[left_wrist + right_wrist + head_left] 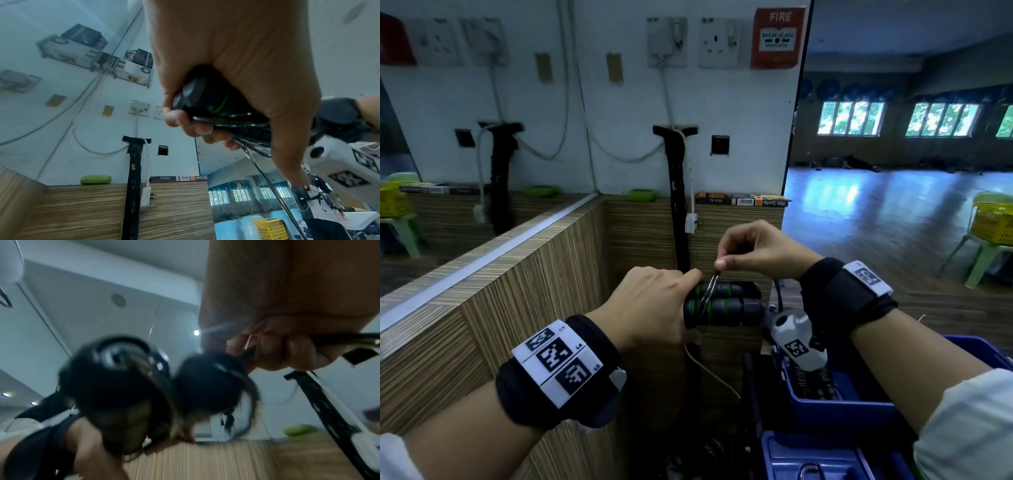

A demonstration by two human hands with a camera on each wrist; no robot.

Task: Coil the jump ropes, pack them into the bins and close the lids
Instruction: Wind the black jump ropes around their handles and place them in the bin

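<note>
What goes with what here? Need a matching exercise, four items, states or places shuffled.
Column one:
1. left hand
2. right hand
3. flat green case
4. open blue plastic bin

Column two:
A. lies on the wooden ledge by the wall
B. grips the two black foam jump rope handles with green rings, side by side
C. sits low, under the right forearm
D. pinches the thin dark rope above the handles

Pairs: 1-B, 2-D, 3-A, 4-C
</note>
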